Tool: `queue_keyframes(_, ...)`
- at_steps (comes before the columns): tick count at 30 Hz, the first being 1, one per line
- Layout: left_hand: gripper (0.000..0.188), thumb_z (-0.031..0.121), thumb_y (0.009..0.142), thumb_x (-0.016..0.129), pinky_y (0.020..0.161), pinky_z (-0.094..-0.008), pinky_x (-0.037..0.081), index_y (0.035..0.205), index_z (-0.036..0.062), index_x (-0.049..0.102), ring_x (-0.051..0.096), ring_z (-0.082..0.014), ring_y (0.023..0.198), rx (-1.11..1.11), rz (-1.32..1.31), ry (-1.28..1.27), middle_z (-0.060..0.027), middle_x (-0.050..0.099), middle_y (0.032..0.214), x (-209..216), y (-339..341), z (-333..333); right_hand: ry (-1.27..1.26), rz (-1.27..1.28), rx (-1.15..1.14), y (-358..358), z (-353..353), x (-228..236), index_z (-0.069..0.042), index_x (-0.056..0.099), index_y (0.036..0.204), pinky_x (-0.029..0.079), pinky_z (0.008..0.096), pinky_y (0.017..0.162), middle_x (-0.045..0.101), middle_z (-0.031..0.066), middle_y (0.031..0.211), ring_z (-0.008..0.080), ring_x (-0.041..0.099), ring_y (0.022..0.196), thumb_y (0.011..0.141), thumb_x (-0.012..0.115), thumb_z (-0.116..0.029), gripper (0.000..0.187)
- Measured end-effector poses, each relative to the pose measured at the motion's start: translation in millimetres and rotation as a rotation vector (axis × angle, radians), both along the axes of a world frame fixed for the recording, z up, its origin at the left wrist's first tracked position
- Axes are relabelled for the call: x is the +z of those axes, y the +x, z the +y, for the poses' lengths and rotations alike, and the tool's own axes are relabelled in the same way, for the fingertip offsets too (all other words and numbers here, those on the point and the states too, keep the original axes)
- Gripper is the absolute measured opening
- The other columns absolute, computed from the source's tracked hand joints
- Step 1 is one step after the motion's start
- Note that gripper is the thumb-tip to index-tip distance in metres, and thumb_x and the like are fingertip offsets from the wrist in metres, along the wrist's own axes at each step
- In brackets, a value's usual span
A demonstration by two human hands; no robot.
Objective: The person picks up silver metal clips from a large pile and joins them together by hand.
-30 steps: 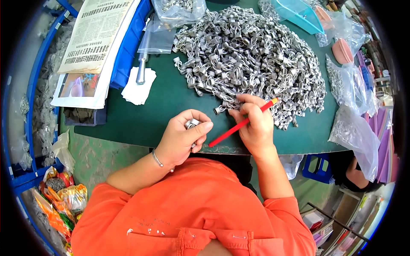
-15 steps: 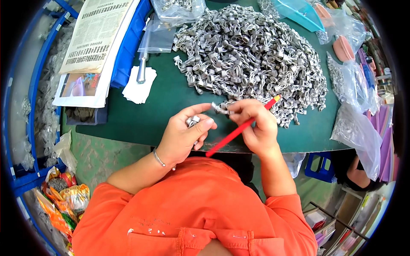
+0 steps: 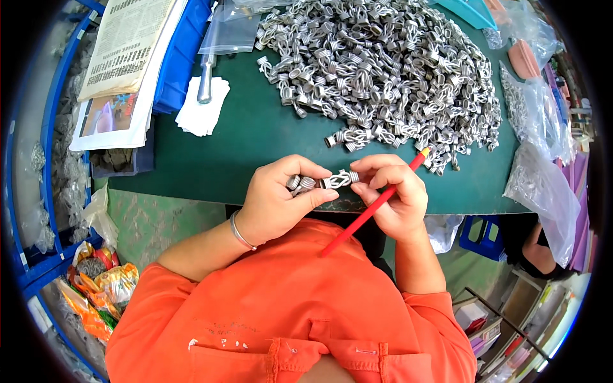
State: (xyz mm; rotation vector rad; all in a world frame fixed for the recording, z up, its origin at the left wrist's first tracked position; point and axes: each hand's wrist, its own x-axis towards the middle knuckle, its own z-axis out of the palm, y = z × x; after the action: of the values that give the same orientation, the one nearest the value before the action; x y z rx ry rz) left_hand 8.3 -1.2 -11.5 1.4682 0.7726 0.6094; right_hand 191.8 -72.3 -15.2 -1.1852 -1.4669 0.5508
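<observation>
Moved together since a second ago, both hands now meeting over the near edge of the green table (image 3: 242, 137), with a coiled metal spring piece (image 3: 341, 179) bridging them. Beyond, heaped silver springs (image 3: 383, 64) spread across the far half; left of that, newspaper (image 3: 124, 48) and white cloth (image 3: 203, 108). Left hand (image 3: 278, 198) curled shut around several springs. Right hand (image 3: 393, 195) pinching the piece's end, red pencil (image 3: 373, 204) tucked slanting under closed fingers
</observation>
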Motion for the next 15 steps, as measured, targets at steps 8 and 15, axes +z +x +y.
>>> queue_keyframes(8, 0.021, -0.001, 0.071, 0.071, 0.061, -0.0194, 0.044, 0.088, 0.0007, 0.058, 0.054, -0.0062, 0.07, -0.037, -0.039, 0.113, -0.0054, 0.059, 0.086, -1.9, 1.3, 0.0, -0.112, 0.221, -0.022, -5.3, -5.0, -2.5, -0.001, 0.047, 0.077, 0.049, 0.0251, 0.059, 0.061, 0.0164, 0.087, 0.0146, 0.058, 0.068, 0.073, 0.064, 0.007, 0.02)
queue_keyframes(15, 0.021, -0.004, 0.071, 0.07, 0.063, -0.0201, 0.044, 0.087, 0.001, 0.057, 0.054, -0.0071, 0.072, -0.026, -0.061, 0.21, -0.0057, 0.059, 0.087, -6.9, 1.1, 4.5, -0.188, 0.573, 0.021, -10.1, -7.5, 2.5, -0.002, 0.043, 0.079, 0.05, 0.0242, 0.057, 0.06, 0.0166, 0.084, 0.0146, 0.06, 0.066, 0.078, 0.059, 0.009, 0.019)
